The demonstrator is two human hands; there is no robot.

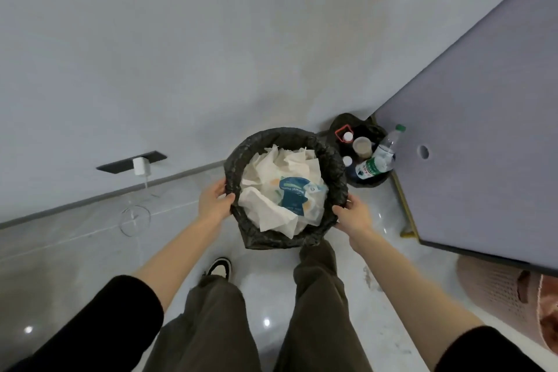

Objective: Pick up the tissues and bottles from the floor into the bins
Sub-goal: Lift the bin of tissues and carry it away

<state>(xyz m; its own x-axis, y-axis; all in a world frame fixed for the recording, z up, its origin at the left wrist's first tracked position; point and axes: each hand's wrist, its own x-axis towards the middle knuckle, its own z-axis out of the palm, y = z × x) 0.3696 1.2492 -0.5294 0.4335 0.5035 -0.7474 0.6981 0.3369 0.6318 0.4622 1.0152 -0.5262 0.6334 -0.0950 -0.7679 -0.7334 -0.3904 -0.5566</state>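
Black-lined tissue bin [283, 136]: your left hand [213, 202] grips its rim at nine o'clock, right hand [352, 215] at three; next, probably set it down level.

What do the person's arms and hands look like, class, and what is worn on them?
Both arms wear black long sleeves. The left sleeve and right sleeve end near the elbows, so the forearms are bare. The left hand and right hand are bare too: no gloves, and no watch or ring shows.
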